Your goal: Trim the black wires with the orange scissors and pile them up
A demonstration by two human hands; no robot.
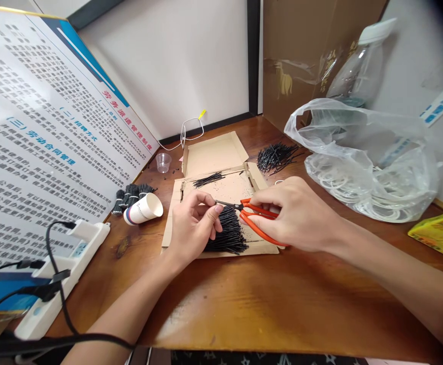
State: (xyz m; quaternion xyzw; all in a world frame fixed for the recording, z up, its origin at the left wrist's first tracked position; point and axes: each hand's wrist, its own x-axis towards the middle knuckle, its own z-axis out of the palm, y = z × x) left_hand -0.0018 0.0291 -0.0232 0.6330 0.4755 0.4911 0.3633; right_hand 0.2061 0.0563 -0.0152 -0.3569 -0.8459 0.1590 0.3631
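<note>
My right hand is closed around the orange handles of a pair of scissors, whose dark blades point left toward my left hand. My left hand is pinched, thumb against forefinger, on a thin black piece that is hardly visible at the blade tips. Under both hands an opened cardboard box lies flat. A thick pile of short black strips rests on it, partly hidden by my left hand. Farther back on the cardboard is a smaller bunch of black strips.
Another black heap lies right of the box. Left are a tipped paper cup, bundled black strips, a clear plastic cup and a power strip. At right sit a plastic bag of white cables and a large bottle.
</note>
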